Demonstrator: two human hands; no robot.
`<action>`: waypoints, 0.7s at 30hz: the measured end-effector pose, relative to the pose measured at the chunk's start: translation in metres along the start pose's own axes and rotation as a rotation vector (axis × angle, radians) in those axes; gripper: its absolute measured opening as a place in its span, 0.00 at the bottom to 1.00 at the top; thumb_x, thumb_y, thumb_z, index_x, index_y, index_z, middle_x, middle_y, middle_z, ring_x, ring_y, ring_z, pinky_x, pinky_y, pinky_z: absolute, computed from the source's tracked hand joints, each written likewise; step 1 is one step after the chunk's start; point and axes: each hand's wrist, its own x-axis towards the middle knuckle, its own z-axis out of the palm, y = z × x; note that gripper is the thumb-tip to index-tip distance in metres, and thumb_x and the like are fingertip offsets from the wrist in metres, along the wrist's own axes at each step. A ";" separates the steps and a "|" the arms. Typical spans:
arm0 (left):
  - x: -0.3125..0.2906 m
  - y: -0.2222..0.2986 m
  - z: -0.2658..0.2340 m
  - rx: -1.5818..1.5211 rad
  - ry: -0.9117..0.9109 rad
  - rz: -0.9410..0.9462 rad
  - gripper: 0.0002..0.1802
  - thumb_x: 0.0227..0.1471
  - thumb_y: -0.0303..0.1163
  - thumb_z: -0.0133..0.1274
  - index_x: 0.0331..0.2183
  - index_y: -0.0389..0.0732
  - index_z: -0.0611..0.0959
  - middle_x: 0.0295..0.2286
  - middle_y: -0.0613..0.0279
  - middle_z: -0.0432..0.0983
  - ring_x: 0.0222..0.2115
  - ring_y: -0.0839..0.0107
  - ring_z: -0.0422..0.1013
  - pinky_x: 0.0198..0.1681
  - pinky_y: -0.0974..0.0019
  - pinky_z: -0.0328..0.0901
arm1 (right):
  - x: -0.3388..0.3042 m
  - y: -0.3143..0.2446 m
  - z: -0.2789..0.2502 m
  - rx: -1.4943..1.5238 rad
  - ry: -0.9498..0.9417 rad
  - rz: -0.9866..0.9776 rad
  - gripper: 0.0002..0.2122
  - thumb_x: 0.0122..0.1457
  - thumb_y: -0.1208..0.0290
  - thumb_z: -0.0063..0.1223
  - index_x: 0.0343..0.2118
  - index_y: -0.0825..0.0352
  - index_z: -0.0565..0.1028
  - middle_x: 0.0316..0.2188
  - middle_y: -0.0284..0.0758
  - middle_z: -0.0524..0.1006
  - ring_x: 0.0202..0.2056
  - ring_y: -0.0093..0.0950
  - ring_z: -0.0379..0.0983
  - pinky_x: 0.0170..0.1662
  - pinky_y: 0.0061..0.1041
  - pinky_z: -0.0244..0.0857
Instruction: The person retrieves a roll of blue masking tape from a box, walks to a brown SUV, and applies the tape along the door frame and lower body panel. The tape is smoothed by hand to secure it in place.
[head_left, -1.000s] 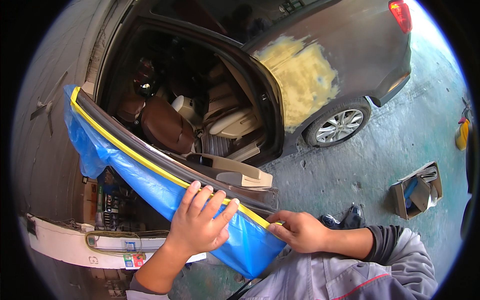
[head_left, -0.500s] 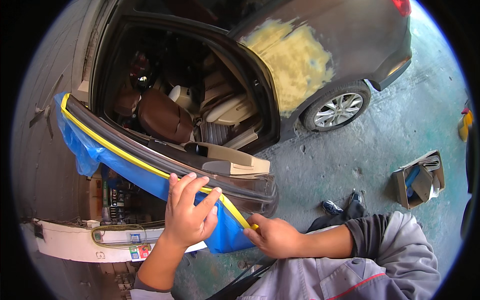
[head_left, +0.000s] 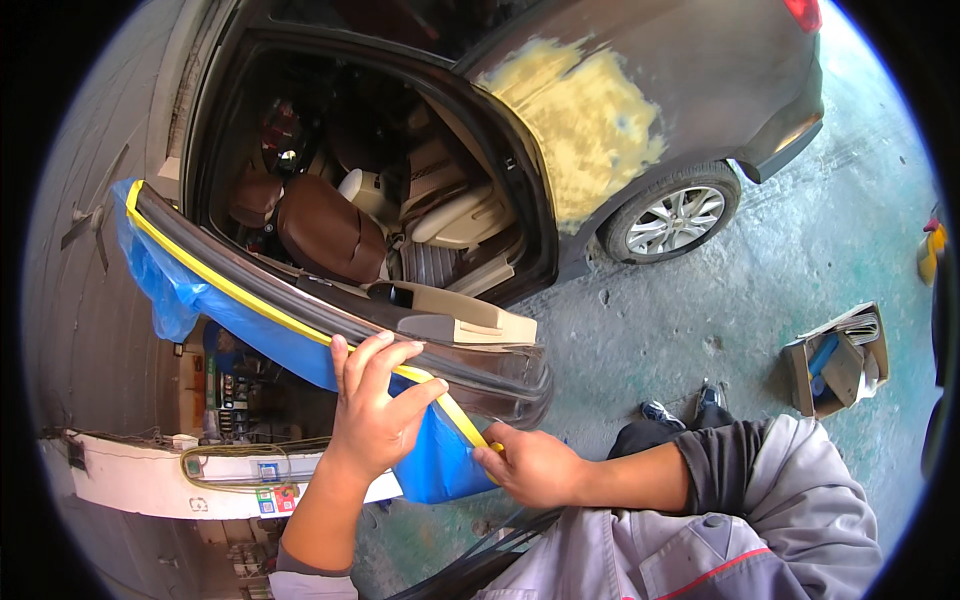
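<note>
A car door (head_left: 470,375) stands open, with a strip of yellow masking tape (head_left: 235,297) running along its edge. Blue plastic film (head_left: 270,345) hangs from that tape. My left hand (head_left: 375,410) lies over the tape with its fingers spread, the fingertips touching the door edge. To its right, near the door's rounded end, my right hand (head_left: 535,467) is closed in a pinch on the tape's end at the film's corner. A bit of yellow shows beside its thumb; the rest is hidden within the fingers.
Behind the door is the car's interior with a brown seat (head_left: 330,228). Yellowish filler (head_left: 585,130) covers part of the rear panel above the wheel (head_left: 677,222). A cardboard box (head_left: 838,360) with papers stands on the floor at right. A white board (head_left: 130,478) is at lower left.
My left hand's fingers have shifted slightly up along the door edge. My right hand has moved a little left, still pinching the tape.
</note>
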 end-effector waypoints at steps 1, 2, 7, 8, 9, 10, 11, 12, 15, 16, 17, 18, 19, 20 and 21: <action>-0.001 -0.002 0.001 -0.012 -0.002 -0.007 0.14 0.45 0.27 0.69 0.36 0.56 0.92 0.52 0.62 0.79 0.62 0.50 0.65 0.75 0.35 0.34 | 0.001 0.001 -0.001 -0.001 0.020 0.004 0.20 0.76 0.52 0.45 0.51 0.69 0.74 0.35 0.52 0.84 0.40 0.54 0.82 0.46 0.51 0.74; -0.002 -0.005 0.003 0.006 0.009 0.031 0.14 0.47 0.28 0.68 0.36 0.58 0.92 0.52 0.63 0.79 0.62 0.51 0.65 0.76 0.35 0.33 | 0.001 0.003 -0.002 -0.003 0.037 0.009 0.20 0.76 0.52 0.44 0.51 0.68 0.74 0.35 0.52 0.84 0.40 0.54 0.82 0.46 0.51 0.74; -0.004 -0.028 0.014 0.077 0.059 0.214 0.12 0.53 0.32 0.64 0.37 0.64 0.90 0.50 0.69 0.80 0.63 0.57 0.66 0.77 0.37 0.26 | 0.004 0.007 -0.007 -0.126 0.038 -0.002 0.19 0.76 0.52 0.45 0.50 0.65 0.75 0.34 0.51 0.84 0.38 0.53 0.82 0.45 0.51 0.74; -0.003 -0.033 0.018 0.081 0.076 0.231 0.11 0.56 0.33 0.61 0.37 0.66 0.89 0.50 0.71 0.81 0.64 0.60 0.65 0.77 0.39 0.22 | 0.004 0.008 -0.009 -0.167 0.040 -0.015 0.19 0.76 0.52 0.45 0.51 0.65 0.75 0.33 0.50 0.84 0.37 0.53 0.82 0.44 0.51 0.74; -0.001 -0.037 0.021 0.089 0.100 0.260 0.11 0.56 0.34 0.61 0.37 0.66 0.89 0.50 0.71 0.81 0.64 0.60 0.65 0.77 0.39 0.21 | 0.004 0.008 -0.011 -0.209 0.043 -0.027 0.19 0.76 0.52 0.45 0.51 0.64 0.76 0.33 0.50 0.84 0.37 0.53 0.82 0.44 0.51 0.74; 0.001 -0.041 0.025 0.096 0.122 0.288 0.10 0.56 0.34 0.61 0.37 0.66 0.89 0.50 0.72 0.81 0.64 0.60 0.64 0.77 0.39 0.21 | 0.004 0.008 -0.013 -0.214 0.061 -0.036 0.19 0.75 0.52 0.45 0.51 0.64 0.76 0.33 0.49 0.84 0.37 0.53 0.82 0.43 0.51 0.74; 0.003 -0.044 0.028 0.102 0.140 0.315 0.10 0.57 0.34 0.60 0.36 0.66 0.89 0.50 0.72 0.81 0.64 0.60 0.64 0.76 0.39 0.20 | 0.004 0.008 -0.016 -0.216 0.077 -0.042 0.18 0.75 0.52 0.46 0.51 0.63 0.76 0.33 0.49 0.84 0.36 0.52 0.82 0.43 0.51 0.75; 0.007 -0.048 0.031 0.106 0.159 0.354 0.11 0.55 0.32 0.62 0.35 0.67 0.90 0.50 0.71 0.81 0.64 0.58 0.63 0.76 0.43 0.19 | 0.004 0.007 -0.018 -0.223 0.087 -0.032 0.18 0.75 0.52 0.46 0.52 0.63 0.77 0.32 0.48 0.85 0.36 0.52 0.82 0.43 0.51 0.75; 0.020 -0.058 0.038 0.137 0.206 0.410 0.11 0.55 0.33 0.61 0.36 0.67 0.89 0.50 0.71 0.80 0.64 0.57 0.62 0.76 0.42 0.18 | 0.009 0.004 -0.028 -0.211 0.180 -0.043 0.15 0.75 0.54 0.49 0.44 0.61 0.78 0.26 0.42 0.82 0.31 0.49 0.81 0.37 0.48 0.74; 0.025 -0.061 0.041 0.137 0.227 0.425 0.11 0.56 0.33 0.61 0.36 0.67 0.89 0.50 0.71 0.80 0.64 0.57 0.63 0.76 0.41 0.18 | 0.011 0.004 -0.034 -0.174 0.147 -0.017 0.17 0.75 0.53 0.46 0.47 0.62 0.80 0.32 0.45 0.85 0.36 0.51 0.83 0.43 0.50 0.75; 0.030 -0.064 0.044 0.129 0.236 0.424 0.11 0.55 0.33 0.61 0.36 0.67 0.89 0.50 0.71 0.80 0.64 0.56 0.63 0.76 0.40 0.18 | 0.014 0.003 -0.039 -0.195 0.159 -0.008 0.17 0.75 0.53 0.46 0.45 0.62 0.80 0.31 0.45 0.85 0.36 0.51 0.83 0.43 0.50 0.75; 0.035 -0.066 0.046 0.128 0.245 0.430 0.11 0.55 0.33 0.61 0.36 0.67 0.89 0.51 0.71 0.80 0.64 0.56 0.63 0.76 0.40 0.18 | 0.015 0.002 -0.044 -0.201 0.169 -0.004 0.17 0.75 0.53 0.47 0.44 0.62 0.81 0.31 0.45 0.85 0.36 0.51 0.83 0.43 0.50 0.75; 0.039 -0.068 0.047 0.134 0.254 0.441 0.11 0.55 0.33 0.61 0.36 0.67 0.89 0.51 0.71 0.80 0.63 0.56 0.64 0.76 0.40 0.18 | 0.017 0.000 -0.047 -0.203 0.174 0.012 0.17 0.74 0.53 0.47 0.42 0.62 0.81 0.31 0.45 0.85 0.36 0.51 0.83 0.43 0.50 0.75; 0.045 -0.069 0.049 0.124 0.266 0.435 0.11 0.54 0.32 0.62 0.35 0.66 0.89 0.50 0.70 0.80 0.64 0.56 0.64 0.76 0.39 0.19 | 0.019 -0.002 -0.051 -0.193 0.196 0.015 0.18 0.74 0.53 0.47 0.40 0.62 0.81 0.30 0.45 0.84 0.37 0.51 0.83 0.44 0.50 0.75; 0.051 -0.071 0.050 0.114 0.270 0.431 0.12 0.53 0.32 0.63 0.35 0.65 0.89 0.50 0.70 0.80 0.64 0.55 0.64 0.76 0.38 0.20 | 0.022 -0.004 -0.055 -0.205 0.219 0.022 0.18 0.74 0.53 0.47 0.41 0.62 0.81 0.31 0.45 0.84 0.37 0.51 0.83 0.45 0.51 0.75</action>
